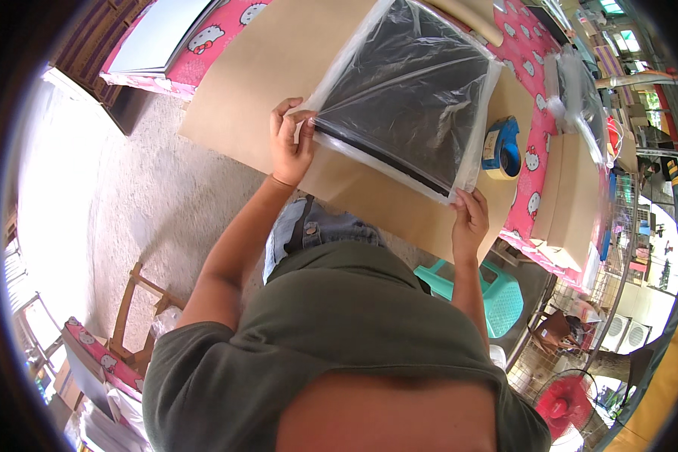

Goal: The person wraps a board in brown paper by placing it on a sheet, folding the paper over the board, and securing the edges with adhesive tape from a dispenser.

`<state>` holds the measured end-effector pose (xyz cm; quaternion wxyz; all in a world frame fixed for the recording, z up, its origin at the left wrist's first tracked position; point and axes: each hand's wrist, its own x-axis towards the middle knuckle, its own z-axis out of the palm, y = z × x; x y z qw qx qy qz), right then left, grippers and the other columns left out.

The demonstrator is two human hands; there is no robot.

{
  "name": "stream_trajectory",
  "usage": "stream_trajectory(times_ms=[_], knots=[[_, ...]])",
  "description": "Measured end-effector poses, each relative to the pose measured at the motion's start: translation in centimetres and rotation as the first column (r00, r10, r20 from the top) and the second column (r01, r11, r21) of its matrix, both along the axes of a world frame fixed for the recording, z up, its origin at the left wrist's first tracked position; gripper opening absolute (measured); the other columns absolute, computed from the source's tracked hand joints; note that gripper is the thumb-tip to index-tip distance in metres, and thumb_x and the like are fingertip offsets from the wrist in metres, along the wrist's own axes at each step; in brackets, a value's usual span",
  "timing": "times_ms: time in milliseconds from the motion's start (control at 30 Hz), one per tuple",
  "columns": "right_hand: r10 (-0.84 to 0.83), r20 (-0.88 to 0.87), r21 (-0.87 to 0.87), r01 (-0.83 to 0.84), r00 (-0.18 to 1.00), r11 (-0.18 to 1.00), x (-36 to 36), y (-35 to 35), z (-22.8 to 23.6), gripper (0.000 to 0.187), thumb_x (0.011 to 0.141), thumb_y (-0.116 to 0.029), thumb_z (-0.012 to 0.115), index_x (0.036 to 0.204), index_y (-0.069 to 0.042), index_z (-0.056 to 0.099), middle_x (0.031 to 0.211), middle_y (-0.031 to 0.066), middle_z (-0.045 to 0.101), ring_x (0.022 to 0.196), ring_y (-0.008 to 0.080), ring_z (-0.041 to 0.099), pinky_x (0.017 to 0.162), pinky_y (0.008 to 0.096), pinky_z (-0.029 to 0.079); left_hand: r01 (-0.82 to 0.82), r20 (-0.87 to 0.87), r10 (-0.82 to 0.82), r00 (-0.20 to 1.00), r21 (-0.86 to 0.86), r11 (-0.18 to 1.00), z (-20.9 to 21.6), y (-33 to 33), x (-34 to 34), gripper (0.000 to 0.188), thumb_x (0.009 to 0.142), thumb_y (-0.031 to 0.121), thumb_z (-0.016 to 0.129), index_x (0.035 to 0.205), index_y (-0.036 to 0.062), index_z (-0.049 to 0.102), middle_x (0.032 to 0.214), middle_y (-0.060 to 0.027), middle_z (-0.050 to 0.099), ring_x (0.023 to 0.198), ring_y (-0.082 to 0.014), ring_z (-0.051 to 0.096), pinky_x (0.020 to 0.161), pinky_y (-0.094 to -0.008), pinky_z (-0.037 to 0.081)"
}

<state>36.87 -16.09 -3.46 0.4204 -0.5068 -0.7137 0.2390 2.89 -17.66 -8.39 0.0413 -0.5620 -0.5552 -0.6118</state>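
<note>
A dark flat panel [414,83] lies on a cardboard sheet, wrapped in a clear, wrinkled plastic film [474,135] whose loose edges stick out past the panel. My left hand [290,147] is at the panel's near left corner, thumb and fingers pinching the film's edge. At the near right corner, my right hand [470,218] pinches the film between thumb and fingertips. The panel's near edge runs between the two hands as a black strip. Beyond my right hand, a blue tape dispenser [499,147] stands on the cardboard, beside the film's right edge.
The cardboard sheet [241,90] covers part of a table with a pink patterned cloth [533,162]. Folded cardboard pieces [569,196] lie at the right, and a cardboard tube [471,21] at the far side. A turquoise stool [501,301] and a red fan [561,407] stand lower right.
</note>
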Motion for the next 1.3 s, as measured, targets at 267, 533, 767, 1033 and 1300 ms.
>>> stream_trajectory(times_ms=[267, 533, 767, 1033, 1300], knots=[[-0.093, 0.45, 0.381, -0.096, 0.888, 0.92, -3.5, -0.8, 3.0, 0.037, 0.069, -0.004, 0.072, 0.105, -0.008, 0.063, 0.099, 0.0086, 0.053, 0.071, 0.0158, 0.054, 0.06, 0.0234, 0.044, 0.211, -0.386, -0.274, 0.881, -0.198, 0.957, 5.5, -0.9, -2.4, 0.041, 0.068, 0.02, 0.071, 0.106, 0.009, 0.06, 0.122, -0.0046, 0.05, 0.108, -0.0252, 0.047, 0.092, -0.0385, 0.033], [0.056, 0.157, 0.262, -0.097, 0.986, 0.96, -1.2, -1.0, -0.6, 0.033, 0.069, 0.007, 0.067, 0.099, -0.006, 0.066, 0.105, 0.0088, 0.051, 0.078, 0.0154, 0.055, 0.063, 0.0243, 0.047, 0.36, -0.269, -0.373, 0.888, -0.1, 0.928, 2.7, -0.8, -3.3, 0.02, 0.069, 0.004, 0.068, 0.089, 0.0055, 0.067, 0.099, -0.0077, 0.062, 0.093, -0.0221, 0.056, 0.077, -0.0321, 0.047], [-0.08, 0.078, 0.229, 0.061, 0.994, 0.971, -1.7, -1.3, -0.8, 0.025, 0.07, 0.002, 0.07, 0.094, -0.004, 0.067, 0.101, 0.0073, 0.053, 0.079, 0.0135, 0.056, 0.063, 0.0229, 0.048, 0.285, -0.062, -0.294, 0.954, -0.119, 0.951, 2.1, -1.4, -2.7, 0.019, 0.068, -0.004, 0.068, 0.085, 0.0052, 0.068, 0.095, -0.0074, 0.063, 0.084, -0.0194, 0.059, 0.066, -0.0278, 0.051], [-0.145, 0.077, 0.146, 0.133, 0.986, 0.98, -3.2, -1.4, 0.4, 0.02, 0.072, -0.002, 0.07, 0.092, -0.005, 0.068, 0.091, 0.0087, 0.058, 0.073, 0.0146, 0.058, 0.063, 0.0245, 0.048, 0.225, 0.08, -0.215, 0.973, -0.168, 0.96, 2.3, -1.6, -1.8, 0.014, 0.07, -0.002, 0.069, 0.083, 0.0031, 0.068, 0.094, -0.0079, 0.064, 0.078, -0.0157, 0.061, 0.064, -0.0248, 0.052], [-0.004, 0.143, 0.362, -0.049, 0.99, 0.931, -0.8, -1.4, -2.1, 0.024, 0.073, 0.005, 0.064, 0.092, -0.008, 0.068, 0.096, 0.0115, 0.056, 0.08, 0.0189, 0.058, 0.068, 0.0267, 0.049, 0.199, 0.145, -0.177, 0.973, -0.157, 0.967, 1.7, -2.0, -1.5, 0.015, 0.071, -0.003, 0.067, 0.085, 0.0025, 0.068, 0.095, -0.0083, 0.065, 0.079, -0.0142, 0.063, 0.07, -0.0236, 0.052]])
